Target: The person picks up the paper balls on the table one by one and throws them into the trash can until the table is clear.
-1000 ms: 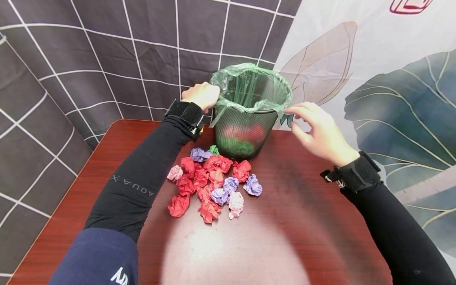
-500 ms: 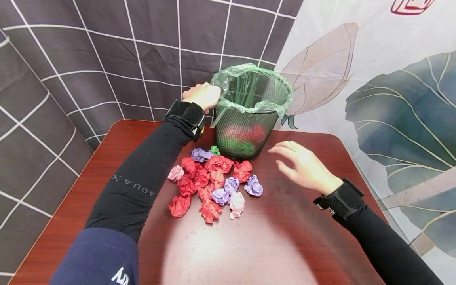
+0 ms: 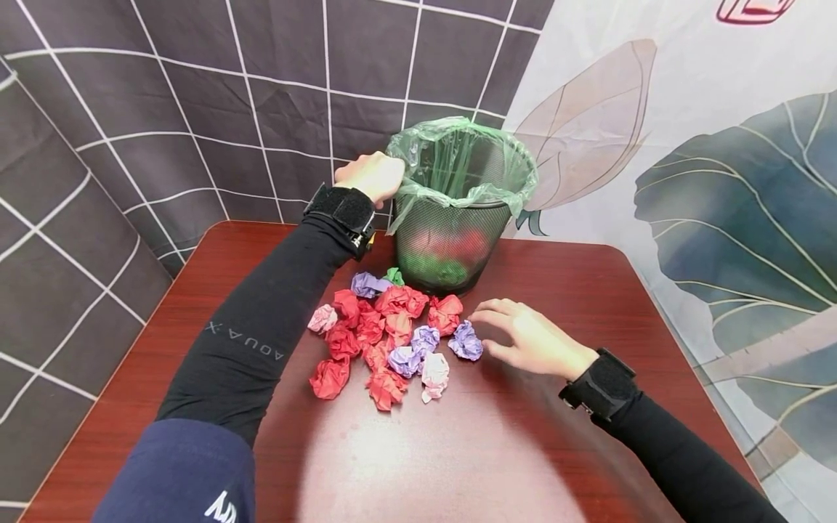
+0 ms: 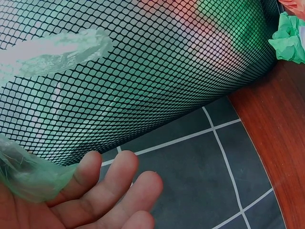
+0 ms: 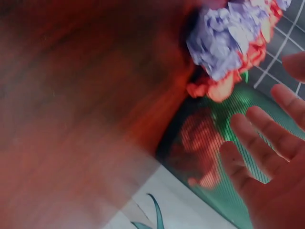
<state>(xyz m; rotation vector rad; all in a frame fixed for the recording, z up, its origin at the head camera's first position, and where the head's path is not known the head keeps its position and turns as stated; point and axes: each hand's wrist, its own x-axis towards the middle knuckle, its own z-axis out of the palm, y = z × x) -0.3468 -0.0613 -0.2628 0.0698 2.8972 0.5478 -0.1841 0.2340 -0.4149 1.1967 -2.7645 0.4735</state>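
A black mesh wastebasket (image 3: 428, 236) stands at the back of the table, lined with a green plastic bag (image 3: 461, 171) folded over its rim. Crumpled red and green paper shows through the mesh. At the left rim my left hand (image 3: 369, 176) holds the basket's edge and bag; in the left wrist view its fingers (image 4: 126, 174) curl beside the mesh, the thumb hidden. My right hand (image 3: 530, 338) is over the table with fingers spread, its fingertips right beside a purple paper ball (image 3: 466, 341). Nothing is in its grasp in the right wrist view.
Several crumpled red paper balls (image 3: 386, 388) lie heaped before the basket, mixed with purple ones (image 3: 404, 359), a pale pink one (image 3: 434, 376) and a green scrap (image 3: 394, 276). A grid-patterned cloth (image 3: 281, 116) hangs close behind the basket.
My right hand has come down from the basket's right rim, moving toward the front left to the purple paper ball. The left hand stays at the rim.
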